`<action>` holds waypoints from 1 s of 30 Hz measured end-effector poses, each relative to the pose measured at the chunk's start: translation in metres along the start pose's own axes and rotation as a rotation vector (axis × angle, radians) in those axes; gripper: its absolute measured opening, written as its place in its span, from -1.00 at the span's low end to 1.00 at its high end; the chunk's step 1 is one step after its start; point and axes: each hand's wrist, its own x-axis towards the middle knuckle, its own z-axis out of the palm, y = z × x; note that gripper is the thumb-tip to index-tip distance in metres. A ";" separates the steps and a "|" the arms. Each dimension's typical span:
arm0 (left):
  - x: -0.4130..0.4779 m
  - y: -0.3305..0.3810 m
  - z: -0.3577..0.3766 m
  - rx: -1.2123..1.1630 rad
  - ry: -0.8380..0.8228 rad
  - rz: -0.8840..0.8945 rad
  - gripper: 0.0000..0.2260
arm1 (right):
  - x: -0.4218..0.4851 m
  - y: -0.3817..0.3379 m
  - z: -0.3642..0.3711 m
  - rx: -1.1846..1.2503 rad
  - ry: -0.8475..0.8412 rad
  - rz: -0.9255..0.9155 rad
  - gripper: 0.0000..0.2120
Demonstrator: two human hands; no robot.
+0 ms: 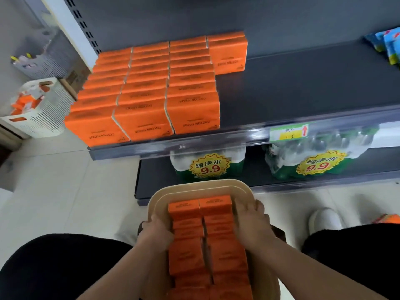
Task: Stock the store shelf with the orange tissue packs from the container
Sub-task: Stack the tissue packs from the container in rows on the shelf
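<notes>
Fingers of left hand (157, 232) and right hand (251, 224) are pushed down the outer sides of the two rows of orange tissue packs (216, 213). Tips are hidden, so can't tell if they grip. The packs sit in a beige container (194, 185) between the knees. Above it, shelved packs (147, 94) fill the left part of the dark shelf (303, 94) in three full rows plus one started. Bottled water multipacks (207, 165) are on the shelf below. A white basket (43, 109) stands on the floor to the left.

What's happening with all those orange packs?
A person is stocking a store shelf. The left hand and right hand reach into a beige plastic tub, either side of the orange tissue packs inside. Three rows of shelved packs already fill the left end of the dark shelf; a fourth is begun.
</notes>
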 end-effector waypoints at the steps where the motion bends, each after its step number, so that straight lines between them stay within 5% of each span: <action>1: 0.000 0.009 0.003 0.017 0.005 0.001 -0.30 | 0.005 0.009 -0.005 -0.002 0.014 0.000 -0.43; 12: -0.021 0.076 0.044 0.023 0.036 -0.009 -0.51 | 0.015 0.083 -0.032 -0.067 0.011 0.068 -0.39; 22: -0.067 0.153 0.071 -0.088 0.078 0.183 -0.53 | -0.007 0.172 -0.071 -0.079 -0.010 0.194 -0.34; 30: -0.088 0.160 0.051 0.133 0.106 0.530 -0.79 | -0.020 0.153 -0.058 -0.170 0.020 0.025 -0.51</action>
